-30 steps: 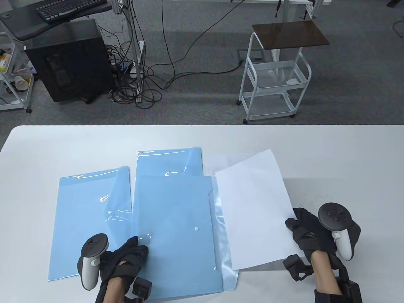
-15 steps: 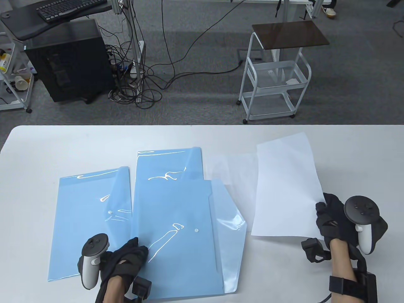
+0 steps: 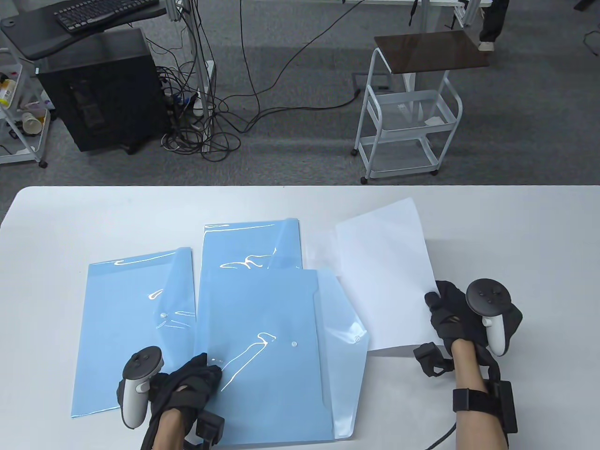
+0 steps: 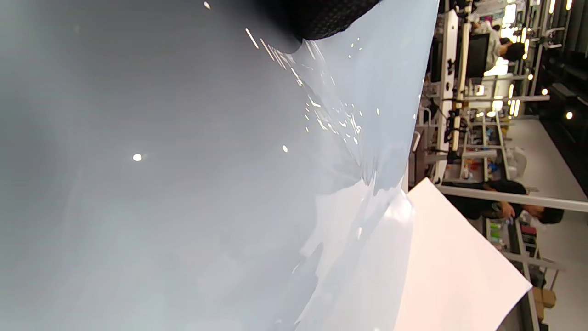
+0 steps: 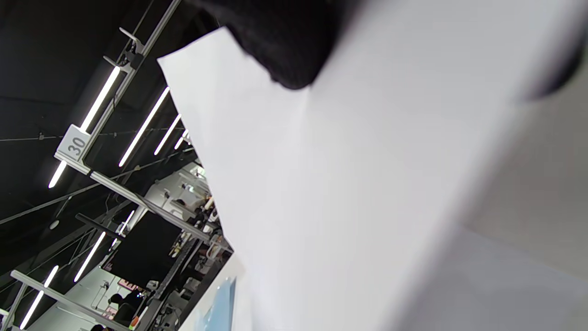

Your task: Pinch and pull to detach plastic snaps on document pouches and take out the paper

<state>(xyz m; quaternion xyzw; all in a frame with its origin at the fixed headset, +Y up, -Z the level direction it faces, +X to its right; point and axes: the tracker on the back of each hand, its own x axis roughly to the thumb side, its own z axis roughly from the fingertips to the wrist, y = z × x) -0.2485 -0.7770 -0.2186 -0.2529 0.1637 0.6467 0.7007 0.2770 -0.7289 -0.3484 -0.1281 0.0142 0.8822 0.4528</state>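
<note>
The sheet of paper [image 3: 384, 276] is out of its pouch and pinched at its right edge by the right hand [image 3: 452, 316], whose fingers are curled onto it; it hangs over the worktop [image 3: 93, 220] to the right of the pouches, and from its raised far corner it seems to be held slightly off the surface, though the table view does not settle that. There looks to be another pale sheet [image 3: 321, 246] lying flat beneath its far left part. Just beside the paper's near left corner lies the opened flap [image 3: 344, 328] of the front pouch [image 3: 262, 356], with its snap [image 3: 357, 338] undone and the mating stud [image 3: 294, 344] showing on the pouch's face. The left hand [image 3: 190, 386] rests on the near left corner of that pouch, fingers laid fairly flat on the plastic and gripping nothing, so it serves as an anchor. Two more blue pouches lie around: one [image 3: 126, 323] to the left, one [image 3: 248, 243] behind. The step in hand is probably setting the paper down. To do it well, the person should lower it flat onto the pale sheet, clear of the open flap, let go only once it is lying still, and keep the left hand's pressure on so the slippery pouch does not slide.
</note>
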